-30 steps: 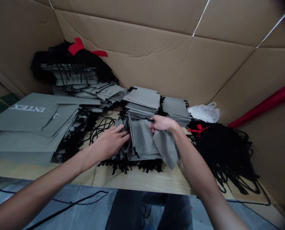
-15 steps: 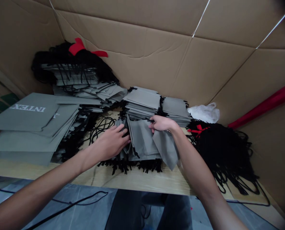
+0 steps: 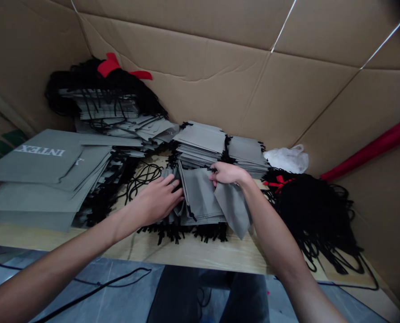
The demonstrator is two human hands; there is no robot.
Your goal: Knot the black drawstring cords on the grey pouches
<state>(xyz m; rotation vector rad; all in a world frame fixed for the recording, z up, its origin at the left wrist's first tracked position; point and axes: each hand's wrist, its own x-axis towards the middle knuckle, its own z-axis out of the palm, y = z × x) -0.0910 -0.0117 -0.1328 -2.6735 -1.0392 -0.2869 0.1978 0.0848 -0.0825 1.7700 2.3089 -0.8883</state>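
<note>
A grey drawstring bag (image 3: 205, 190) with a black cord end lies on a low pile of like bags in front of me. At its right upper corner my right hand (image 3: 227, 172) pinches the fabric, and a loose flap hangs down below that wrist. My left hand (image 3: 164, 195), with a ring on one finger, is closed on bunched grey fabric at the bag's left side; its fingertips are partly hidden. Black cord ends (image 3: 168, 235) stick out from under the pile toward the table's front edge.
Behind stand two stacks of grey bags (image 3: 202, 137). Larger grey pieces printed INTEX (image 3: 45, 154) lie left. A black cord bundle (image 3: 314, 211) with a red tie lies right, near a white plastic bag (image 3: 287, 158). Cardboard walls (image 3: 200, 58) enclose the wooden table (image 3: 193, 255).
</note>
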